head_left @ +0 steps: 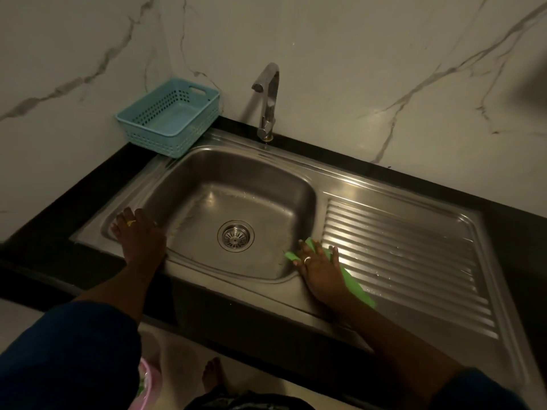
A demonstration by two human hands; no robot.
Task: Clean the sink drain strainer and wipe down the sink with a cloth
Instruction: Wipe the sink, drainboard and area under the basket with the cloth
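A stainless steel sink (236, 173) is set into a black counter, with its round drain strainer (236, 235) seated in the middle of the basin floor. My right hand (318, 269) lies flat with spread fingers on a green cloth (352, 281), pressing it onto the sink's rim between the basin and the ribbed drainboard (399, 255). My left hand (139, 232) rests on the basin's left rim, fingers relaxed, holding nothing.
A light blue plastic basket (168, 116) stands at the back left corner of the counter. The steel tap (268, 99) rises behind the basin against the marble wall. A pink object (146, 383) and a bare foot show on the floor below.
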